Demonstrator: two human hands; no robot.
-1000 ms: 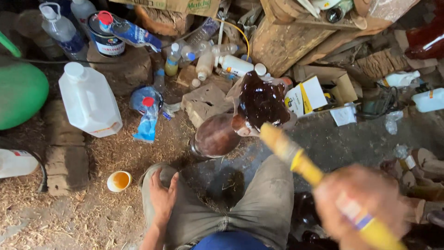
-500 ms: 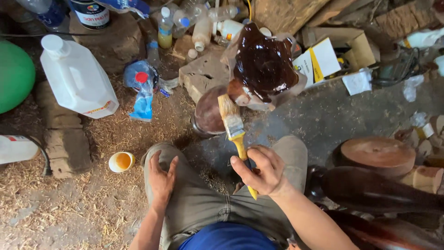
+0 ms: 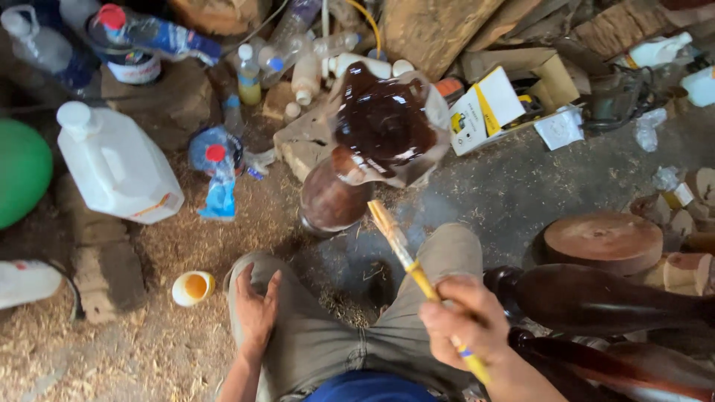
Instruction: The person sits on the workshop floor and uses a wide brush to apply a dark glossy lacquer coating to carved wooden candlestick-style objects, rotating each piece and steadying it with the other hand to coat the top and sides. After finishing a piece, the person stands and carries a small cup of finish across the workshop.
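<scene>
My right hand (image 3: 465,321) grips the yellow handle of a paintbrush (image 3: 402,253), whose bristles point up toward a plastic bag of dark brown liquid (image 3: 383,123). The bag rests on a round brown pot (image 3: 331,199) on the ground between my knees. My left hand (image 3: 255,311) lies flat on my left knee, fingers spread, holding nothing. To the right of my right hand lie dark varnished wooden pieces (image 3: 611,298).
A white plastic jug (image 3: 119,167) stands at left beside a green ball (image 3: 22,171) and a crushed blue bottle (image 3: 220,175). A small yellow cup (image 3: 194,287) sits by my left knee. Bottles, a cardboard box (image 3: 495,100) and a round wooden block (image 3: 603,238) crowd the ground.
My right hand has drawn the brush back from near the bag toward my right knee. The left hand stayed on the left knee.
</scene>
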